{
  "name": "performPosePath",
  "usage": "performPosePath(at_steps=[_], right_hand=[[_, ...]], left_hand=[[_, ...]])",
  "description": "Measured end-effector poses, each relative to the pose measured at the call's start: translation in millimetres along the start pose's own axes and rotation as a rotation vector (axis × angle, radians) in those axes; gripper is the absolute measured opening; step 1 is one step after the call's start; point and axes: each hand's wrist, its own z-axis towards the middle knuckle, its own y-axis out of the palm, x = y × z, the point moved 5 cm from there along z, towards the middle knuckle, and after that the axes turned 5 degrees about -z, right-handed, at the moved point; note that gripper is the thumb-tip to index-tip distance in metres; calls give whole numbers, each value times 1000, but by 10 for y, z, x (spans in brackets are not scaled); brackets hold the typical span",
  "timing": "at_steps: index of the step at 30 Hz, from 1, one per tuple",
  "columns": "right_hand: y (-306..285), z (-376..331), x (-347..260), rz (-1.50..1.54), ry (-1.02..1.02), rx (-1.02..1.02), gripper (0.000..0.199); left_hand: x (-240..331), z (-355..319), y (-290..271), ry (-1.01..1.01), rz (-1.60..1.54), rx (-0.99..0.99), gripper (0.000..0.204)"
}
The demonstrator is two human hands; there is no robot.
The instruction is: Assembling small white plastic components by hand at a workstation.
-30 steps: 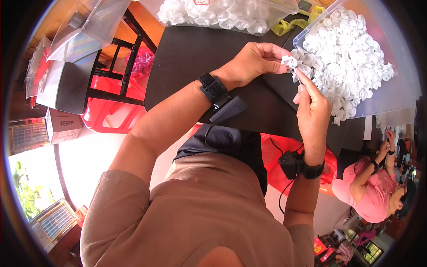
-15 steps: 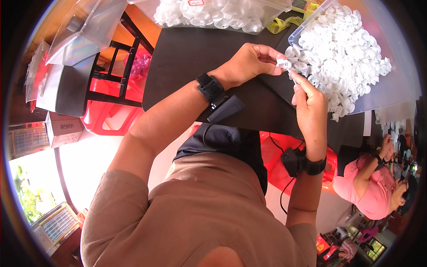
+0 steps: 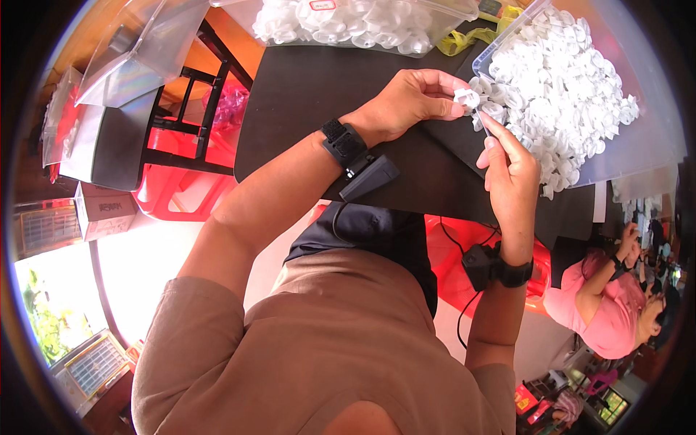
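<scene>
My left hand is closed, pinching a small white plastic part between thumb and fingertips. Facing it, my right hand grips a thin, slender tool, mostly covered by the fingers; its exact kind is too small to tell. The tool's tip is right by the lower edge of the part. Just beyond both hands, a clear plastic bin lies tilted, with a large heap of similar white plastic parts spilling toward my fingers.
A dark table lies under my hands. At its far side stands another clear bin of white parts, with a yellow plastic bag beside it. Red stools are near the table. A co-worker in pink sits at right.
The part in my left hand has turned slightly and shifted a little right. My right hand has moved slightly right, with the tool still in its grip.
</scene>
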Motion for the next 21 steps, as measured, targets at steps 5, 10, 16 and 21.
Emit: performPosePath(at_steps=[5,10,16,21], right_hand=[[26,24,-39,-18,15,-13,30],[46,28,-25,-30,-2,0,29],[12,49,-18,-187,-108,-25,29],[-49,-6,13,-178,-44,-85,29]], left_hand=[[4,-1,6,17,9,-5,31],[-2,-3,2,14,18,7,30],[16,-39,9,-34,216,19,27],[32,-31,29,-14,293,-22,28]])
